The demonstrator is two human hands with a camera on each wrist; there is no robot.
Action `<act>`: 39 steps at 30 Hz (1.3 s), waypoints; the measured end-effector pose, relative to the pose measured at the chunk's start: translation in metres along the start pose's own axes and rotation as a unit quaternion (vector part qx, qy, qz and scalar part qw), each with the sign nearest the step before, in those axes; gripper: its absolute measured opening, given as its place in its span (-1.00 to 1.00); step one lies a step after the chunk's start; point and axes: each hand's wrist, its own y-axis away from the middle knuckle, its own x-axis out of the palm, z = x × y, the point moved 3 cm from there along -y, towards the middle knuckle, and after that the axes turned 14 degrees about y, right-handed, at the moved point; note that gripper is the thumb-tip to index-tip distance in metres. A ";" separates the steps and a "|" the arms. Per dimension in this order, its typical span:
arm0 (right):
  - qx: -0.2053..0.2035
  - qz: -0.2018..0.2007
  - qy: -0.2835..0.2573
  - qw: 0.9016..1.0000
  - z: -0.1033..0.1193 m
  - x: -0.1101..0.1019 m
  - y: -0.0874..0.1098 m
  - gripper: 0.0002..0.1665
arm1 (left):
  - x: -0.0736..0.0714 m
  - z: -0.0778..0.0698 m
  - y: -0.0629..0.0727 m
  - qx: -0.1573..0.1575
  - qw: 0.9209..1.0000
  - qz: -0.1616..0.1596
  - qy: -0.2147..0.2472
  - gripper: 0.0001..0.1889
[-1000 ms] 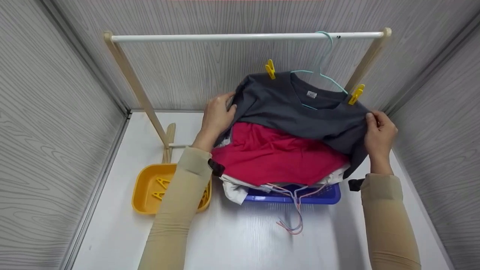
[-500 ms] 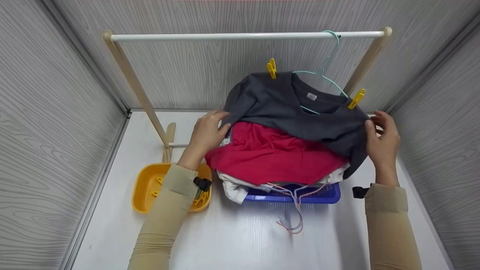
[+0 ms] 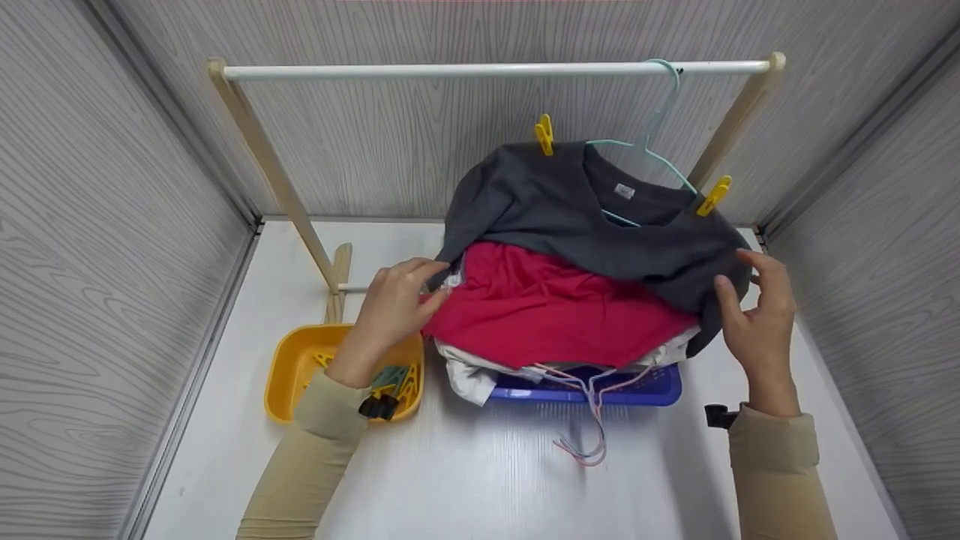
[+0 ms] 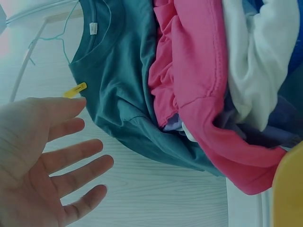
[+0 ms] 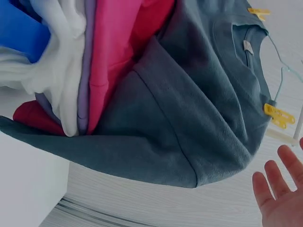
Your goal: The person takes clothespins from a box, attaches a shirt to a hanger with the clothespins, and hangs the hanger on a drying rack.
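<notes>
A dark grey shirt [image 3: 570,202] hangs on a mint-green hanger [image 3: 660,154] hooked over a white rail. One yellow clothespin [image 3: 544,135] is clipped at its left shoulder, another clothespin [image 3: 714,196] at its right. My left hand [image 3: 394,304], fingers spread in the left wrist view, is beside the shirt's left sleeve and holds nothing. Near the right sleeve is my right hand [image 3: 761,322], its fingers extended and likewise holding nothing. The shirt's lower part lies over a red garment [image 3: 562,315] piled on white clothes [image 3: 469,379].
Under the clothes sits a blue basket [image 3: 585,394], with hangers [image 3: 592,442] sticking out in front. An orange bin [image 3: 281,375] with yellow clothespins stands at the left. The white rail [image 3: 450,72] runs between wooden rack posts [image 3: 274,180]. Grey wood-patterned walls surround the table.
Both hands have let go of the shirt's sleeves. The left hand has moved down and left, the right hand slightly down. The hanger hook has slid a little right along the rail.
</notes>
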 end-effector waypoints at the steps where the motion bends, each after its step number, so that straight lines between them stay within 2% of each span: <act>1: -0.010 0.008 -0.004 1.000 0.001 0.001 0.003 -0.53 | 0.000 0.000 0.003 0.000 1.000 0.000 -0.002 -0.61; 8: -0.063 0.079 -0.028 0.994 -0.003 0.012 0.028 -0.49 | 0.006 0.005 0.025 0.014 0.999 0.037 -0.008 -0.53; 12: -0.060 0.122 -0.056 0.989 -0.010 0.020 0.040 -0.44 | 0.009 0.009 0.033 0.010 0.999 0.052 -0.001 -0.49; 15: -0.051 0.150 -0.069 0.985 -0.016 0.026 0.048 -0.44 | 0.007 0.013 0.039 -0.007 0.999 0.051 0.009 -0.47; 18: -0.048 0.171 -0.058 0.982 -0.020 0.031 0.054 -0.46 | 0.005 0.017 0.044 -0.026 0.998 0.053 0.021 -0.46; 25: -0.084 0.209 -0.013 0.974 -0.027 0.041 0.064 -0.47 | 0.002 0.032 0.056 -0.077 0.994 0.068 0.036 -0.41; 31: -0.084 0.247 -0.009 0.965 -0.028 0.047 0.069 -0.49 | 0.000 0.044 0.068 -0.094 0.993 0.063 0.041 -0.39; 39: -0.104 0.270 0.041 0.956 -0.030 0.055 0.072 -0.58 | 0.000 0.059 0.083 -0.139 0.987 0.061 0.050 -0.41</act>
